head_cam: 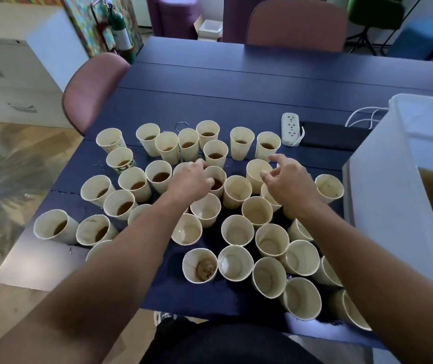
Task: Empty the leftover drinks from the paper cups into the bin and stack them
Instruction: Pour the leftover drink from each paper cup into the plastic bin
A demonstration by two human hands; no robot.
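Cups (237,191) crowd table (236,82) near edge; far half bare.

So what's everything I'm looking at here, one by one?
paper cups: several dozen, cream, standing open across the near table; many at left and far hold brown drink, most near ones look emptied
table: one, dark blue
bin: one, translucent white, right edge, brown liquid inside
power strip: one, white, beyond the cups
black flat item: one, beside the strip
chairs: two, pink, left and far side
left hand: gripping a cup mid-cluster
right hand: fingers loosely curled above cups, holding nothing
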